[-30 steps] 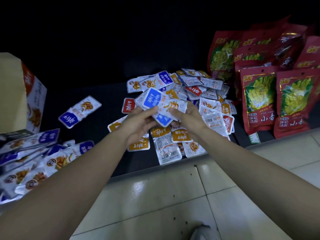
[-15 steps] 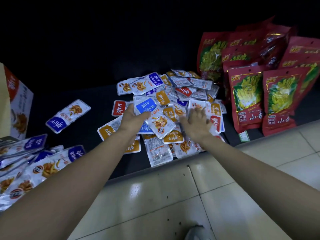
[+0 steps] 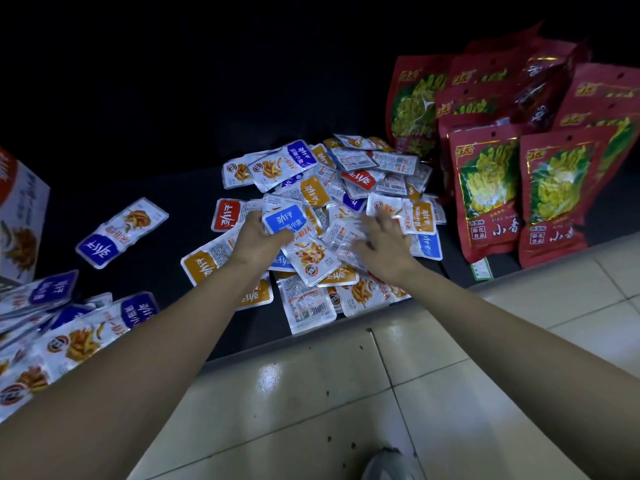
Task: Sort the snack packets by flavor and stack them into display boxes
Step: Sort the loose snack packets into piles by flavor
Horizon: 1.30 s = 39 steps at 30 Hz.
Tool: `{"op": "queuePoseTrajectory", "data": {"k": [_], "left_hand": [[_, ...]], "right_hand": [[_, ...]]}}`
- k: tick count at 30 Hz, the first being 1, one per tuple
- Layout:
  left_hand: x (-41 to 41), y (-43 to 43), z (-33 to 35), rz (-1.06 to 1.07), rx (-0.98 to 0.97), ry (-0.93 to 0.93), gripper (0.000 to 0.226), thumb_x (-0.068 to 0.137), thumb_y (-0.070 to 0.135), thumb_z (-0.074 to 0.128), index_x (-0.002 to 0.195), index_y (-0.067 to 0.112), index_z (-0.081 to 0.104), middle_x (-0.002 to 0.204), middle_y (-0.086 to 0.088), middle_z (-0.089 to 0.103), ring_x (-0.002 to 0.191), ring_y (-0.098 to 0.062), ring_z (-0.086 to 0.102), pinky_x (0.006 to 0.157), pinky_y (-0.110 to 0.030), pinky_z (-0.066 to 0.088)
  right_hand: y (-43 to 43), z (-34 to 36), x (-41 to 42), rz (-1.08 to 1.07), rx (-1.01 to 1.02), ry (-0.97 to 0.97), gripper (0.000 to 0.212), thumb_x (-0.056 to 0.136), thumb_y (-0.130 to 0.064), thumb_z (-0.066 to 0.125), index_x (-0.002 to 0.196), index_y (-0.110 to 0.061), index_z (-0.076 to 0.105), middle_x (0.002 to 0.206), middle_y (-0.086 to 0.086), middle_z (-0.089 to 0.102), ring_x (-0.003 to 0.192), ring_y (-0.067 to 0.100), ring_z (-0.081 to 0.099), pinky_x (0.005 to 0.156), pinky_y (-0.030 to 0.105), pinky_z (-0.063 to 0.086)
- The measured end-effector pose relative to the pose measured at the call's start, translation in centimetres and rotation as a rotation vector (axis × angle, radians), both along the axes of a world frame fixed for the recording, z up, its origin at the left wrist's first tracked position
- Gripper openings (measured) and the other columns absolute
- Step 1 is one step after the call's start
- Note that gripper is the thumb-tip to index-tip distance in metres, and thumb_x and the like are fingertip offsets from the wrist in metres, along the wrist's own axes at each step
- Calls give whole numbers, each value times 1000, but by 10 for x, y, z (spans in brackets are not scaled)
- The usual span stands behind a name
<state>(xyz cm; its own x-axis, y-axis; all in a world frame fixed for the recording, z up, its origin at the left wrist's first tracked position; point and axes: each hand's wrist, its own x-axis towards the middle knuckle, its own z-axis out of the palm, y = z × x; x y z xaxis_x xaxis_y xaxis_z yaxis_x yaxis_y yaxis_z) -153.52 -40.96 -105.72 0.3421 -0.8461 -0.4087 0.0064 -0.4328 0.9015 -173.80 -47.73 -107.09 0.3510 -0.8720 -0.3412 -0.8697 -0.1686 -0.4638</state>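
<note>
A single wide-angle view from the person's head looks forward and steeply down, close over both outstretched forearms, onto the near edge of a dark counter strewn with snack packets, with the tiled floor directly below filling the bottom of the view.

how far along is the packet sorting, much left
Early to midway. Done: a group of blue-label packets lies gathered at the left beside a display box. In hand: the left hand grips a light-blue packet while the right hand spreads over the mixed pile. Left: orange, red and blue packets there remain jumbled, and no packets visibly sit in the box.
</note>
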Motion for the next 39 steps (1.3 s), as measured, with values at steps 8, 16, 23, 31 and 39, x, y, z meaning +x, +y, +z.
{"op": "queuePoseTrajectory", "data": {"k": [8,16,23,31,39], "left_hand": [[-5,-3,0,-105,-5,-56,45,88,10,68,127,14,47,100,4,60,85,-10,58,65,-17,47],[-4,-1,-1,-94,39,-33,52,86,11,71,132,10,48,119,-9,60,86,-16,62,63,-22,50],[8,7,-1,-62,26,-8,41,83,9,73,117,16,51,107,-4,63,101,-27,63,88,-40,53],[29,17,3,67,29,100,55,77,10,80,123,15,51,110,-2,65,95,-25,67,65,-40,58],[41,32,13,125,-46,267,34,97,25,57,130,19,53,116,-5,68,101,-24,68,84,-44,57]], "right_hand": [[0,7,-44,-145,-418,-34,32,86,-7,58,117,-9,56,122,11,55,115,31,51,92,43,41],[-6,-10,-78,29,-427,96,36,83,-20,75,115,-6,68,117,15,60,98,35,61,80,43,55],[-7,13,-49,-99,-646,-153,26,91,-14,59,66,-5,61,66,9,57,50,24,47,48,25,31],[5,50,24,-231,11,-788,15,97,-9,53,87,-20,53,62,7,45,58,19,40,55,27,34],[41,29,97,-174,356,-630,70,87,-56,59,133,-9,33,124,0,52,120,23,53,101,44,46]]}}
